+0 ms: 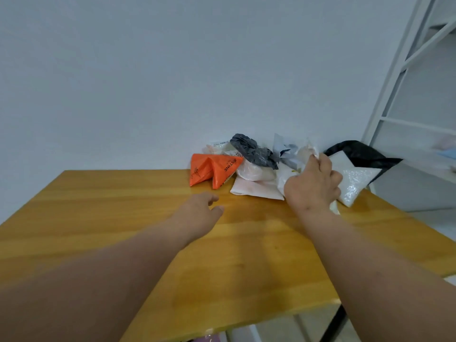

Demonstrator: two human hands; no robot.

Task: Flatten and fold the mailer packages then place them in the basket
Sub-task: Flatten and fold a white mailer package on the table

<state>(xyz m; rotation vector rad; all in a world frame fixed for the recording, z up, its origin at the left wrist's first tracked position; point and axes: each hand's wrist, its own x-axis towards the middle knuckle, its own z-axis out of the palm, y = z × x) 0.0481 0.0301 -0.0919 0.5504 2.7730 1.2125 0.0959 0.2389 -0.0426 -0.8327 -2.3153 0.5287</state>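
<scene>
Right hand (pixel 313 183) grips a white mailer (pixel 308 150); left hand (pixel 199 208) hovers relaxed over the wooden table (pixel 246 255).

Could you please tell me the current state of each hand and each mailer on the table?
left hand: empty, fingers relaxed, above the table.
right hand: grips a white mailer, lifting its edge.
orange mailer: crumpled, unfolded, on the table.
grey mailer: crumpled, atop the pile.
pale pink mailer: lying fairly flat.
bubble mailer: lying flat at the table edge.
</scene>
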